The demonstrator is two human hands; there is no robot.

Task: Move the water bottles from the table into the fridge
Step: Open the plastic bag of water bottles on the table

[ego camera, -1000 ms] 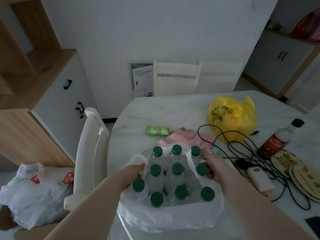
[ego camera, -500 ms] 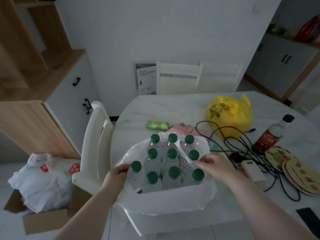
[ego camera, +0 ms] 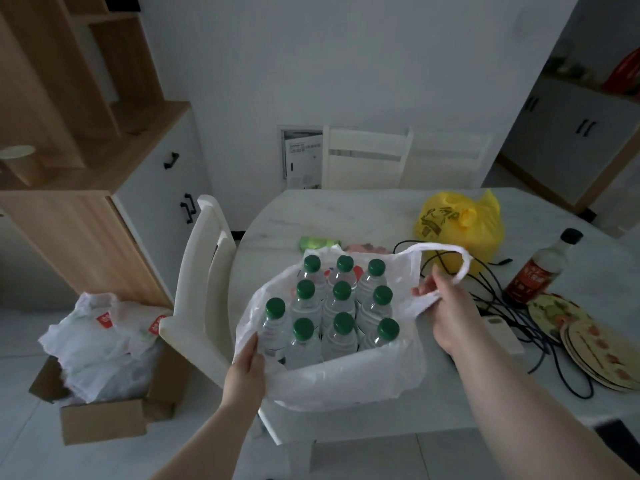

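Our right hand (ego camera: 446,317) now pinches the loop handle (ego camera: 462,263) of the white plastic bag (ego camera: 346,379) (off the caps (ego camera: 341,291)); our left hand (ego camera: 246,368) grips its rim. The green-capped clear water bottles (ego camera: 337,341) look liftable together.

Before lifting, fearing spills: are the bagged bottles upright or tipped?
Upright: the bottles stand packed together in the white bag, green caps pointing up.

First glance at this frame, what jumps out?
Ten green-capped water bottles stand packed in a white plastic bag at the near edge of the table. The left hand grips the bag's left rim; the right hand holds its right handle. Behind, a yellow bag sits on the table.
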